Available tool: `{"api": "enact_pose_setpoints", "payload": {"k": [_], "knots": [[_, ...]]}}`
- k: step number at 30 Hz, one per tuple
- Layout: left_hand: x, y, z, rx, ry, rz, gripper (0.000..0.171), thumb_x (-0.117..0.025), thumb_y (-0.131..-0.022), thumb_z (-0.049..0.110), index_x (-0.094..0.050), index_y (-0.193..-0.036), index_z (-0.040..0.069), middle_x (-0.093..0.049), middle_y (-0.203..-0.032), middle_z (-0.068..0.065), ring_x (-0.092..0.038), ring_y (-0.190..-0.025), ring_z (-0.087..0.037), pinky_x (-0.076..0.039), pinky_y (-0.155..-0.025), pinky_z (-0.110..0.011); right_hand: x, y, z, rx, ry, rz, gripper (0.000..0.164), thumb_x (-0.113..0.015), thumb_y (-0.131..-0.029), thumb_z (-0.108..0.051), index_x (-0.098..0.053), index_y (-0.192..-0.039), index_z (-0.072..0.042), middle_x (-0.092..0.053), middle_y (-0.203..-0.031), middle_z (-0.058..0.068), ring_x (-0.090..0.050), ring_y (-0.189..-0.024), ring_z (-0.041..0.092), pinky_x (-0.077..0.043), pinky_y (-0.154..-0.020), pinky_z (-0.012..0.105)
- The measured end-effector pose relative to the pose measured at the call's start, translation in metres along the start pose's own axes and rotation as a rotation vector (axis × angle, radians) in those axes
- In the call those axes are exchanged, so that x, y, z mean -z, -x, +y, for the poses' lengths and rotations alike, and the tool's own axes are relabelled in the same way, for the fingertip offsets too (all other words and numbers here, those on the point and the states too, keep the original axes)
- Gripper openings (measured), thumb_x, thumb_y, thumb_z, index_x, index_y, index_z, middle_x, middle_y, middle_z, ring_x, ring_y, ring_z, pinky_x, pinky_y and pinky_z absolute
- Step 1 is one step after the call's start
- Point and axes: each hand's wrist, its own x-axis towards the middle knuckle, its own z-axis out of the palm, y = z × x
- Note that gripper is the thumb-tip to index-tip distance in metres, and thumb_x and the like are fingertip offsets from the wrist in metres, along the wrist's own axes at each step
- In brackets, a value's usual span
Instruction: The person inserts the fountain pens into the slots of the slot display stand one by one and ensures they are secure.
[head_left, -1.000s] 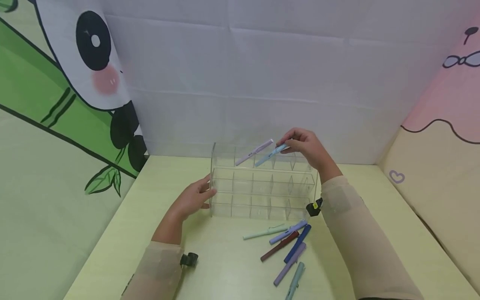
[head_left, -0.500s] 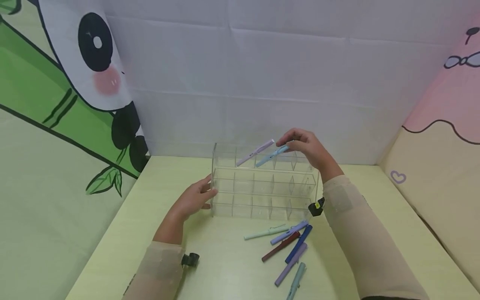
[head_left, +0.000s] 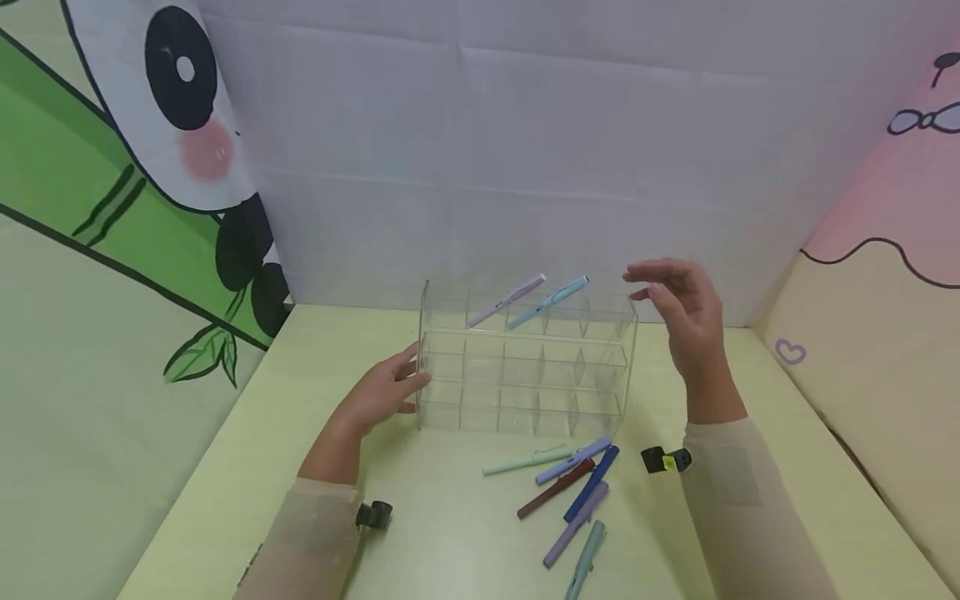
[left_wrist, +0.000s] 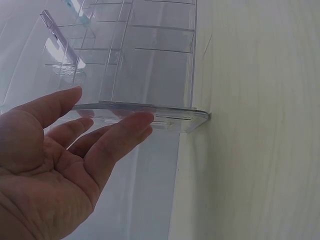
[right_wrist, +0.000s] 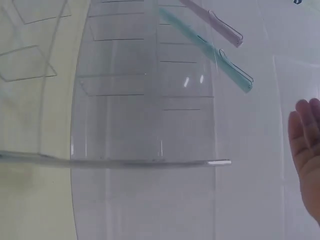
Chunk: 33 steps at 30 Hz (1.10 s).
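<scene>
A clear acrylic tiered pen organizer with divided compartments stands on the table. My left hand holds its left side panel, the thumb by the front edge and the fingers along the outer face; the left wrist view shows the panel against the fingertips. A lilac pen and a light blue pen lean side by side in the top tier, their capped ends up. To the right of the organizer my right hand is raised, holding nothing, fingers loosely extended and apart from the light blue pen.
Several pens lie loosely before the organizer: a pale green pen, a periwinkle pen, a dark red pen, a dark blue pen, a purple pen and a grey-green pen. A white backdrop rises behind.
My right hand has let go of the light blue pen and moved right, away from the organizer. That pen now leans by itself. The left hand has stayed in place.
</scene>
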Motion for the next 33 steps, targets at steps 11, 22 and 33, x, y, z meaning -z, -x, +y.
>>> {"api": "enact_pose_setpoints", "payload": {"k": [11, 22, 33], "knots": [[0.003, 0.000, 0.004, 0.032, -0.035, -0.002, 0.072, -0.058, -0.099, 0.039, -0.017, -0.158, 0.034, -0.028, -0.160, -0.014, -0.051, -0.133, -0.034, -0.057, -0.092, -0.043, -0.008, 0.076, -0.023, -0.344, 0.468, -0.459, 0.035, -0.063, -0.096, -0.013, -0.060, -0.131, -0.014, -0.064, -0.128, 0.003, -0.064, -0.112, 0.020, -0.055, -0.092, 0.037], [-0.002, 0.003, 0.003, 0.034, 0.015, 0.000, 0.077, -0.062, -0.095, 0.047, -0.018, -0.157, 0.035, -0.031, -0.158, -0.014, -0.048, -0.135, -0.033, -0.057, -0.092, -0.042, -0.051, 0.100, -0.009, -0.617, 0.563, -0.766, 0.044, -0.057, -0.095, -0.054, -0.065, -0.125, -0.022, -0.063, -0.124, -0.006, -0.057, -0.119, 0.020, -0.049, -0.100, 0.048], [-0.001, 0.000, 0.000, 0.017, -0.007, -0.004, 0.075, -0.060, -0.097, 0.042, -0.017, -0.158, 0.032, -0.030, -0.158, -0.018, -0.048, -0.134, -0.035, -0.057, -0.091, -0.042, -0.075, 0.119, 0.005, -0.638, 0.743, -0.899, 0.032, -0.062, -0.097, -0.032, -0.068, -0.122, -0.013, -0.069, -0.120, 0.000, -0.063, -0.113, 0.021, -0.053, -0.093, 0.043]]}}
